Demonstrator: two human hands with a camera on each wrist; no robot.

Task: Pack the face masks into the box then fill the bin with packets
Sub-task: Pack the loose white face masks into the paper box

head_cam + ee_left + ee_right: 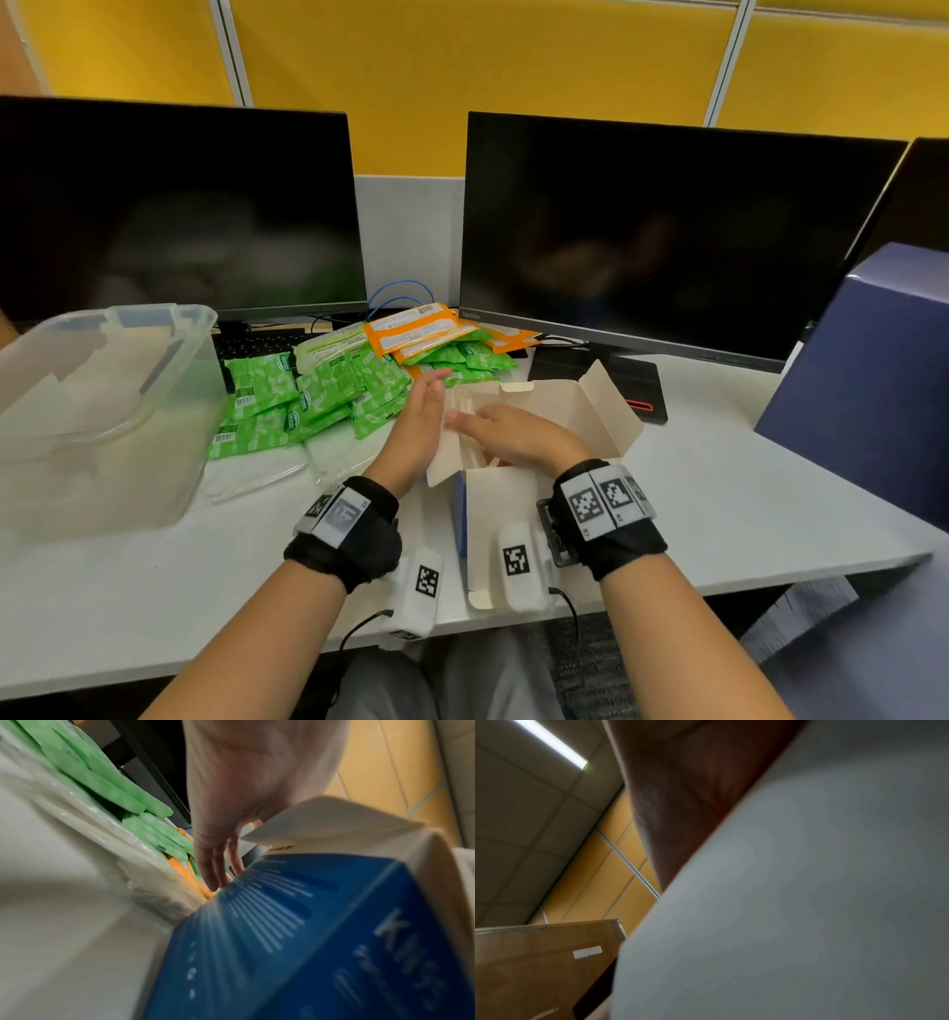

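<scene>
The mask box (pixel 565 411), blue outside and beige inside, stands open at the middle of the desk with its flaps spread. My left hand (pixel 418 421) has straight fingers and lies flat against the box's left flap (pixel 444 457). In the left wrist view the left hand (pixel 218 860) runs along the blue box (pixel 308 923). My right hand (pixel 506 429) lies palm down over the opening, fingers extended onto white masks (pixel 475 452) inside. In the right wrist view a pale flap (pixel 808 902) hides its fingers. Green packets (pixel 308 395) and orange packets (pixel 421 329) are piled behind. The clear bin (pixel 102 390) stands at left.
Bagged white masks (pixel 257 470) lie between the bin and the box. Two dark monitors (pixel 657 231) and a keyboard (pixel 257 344) stand at the back. A large dark blue box (pixel 873 380) sits at the right. The desk's front edge (pixel 205 663) is close to my wrists.
</scene>
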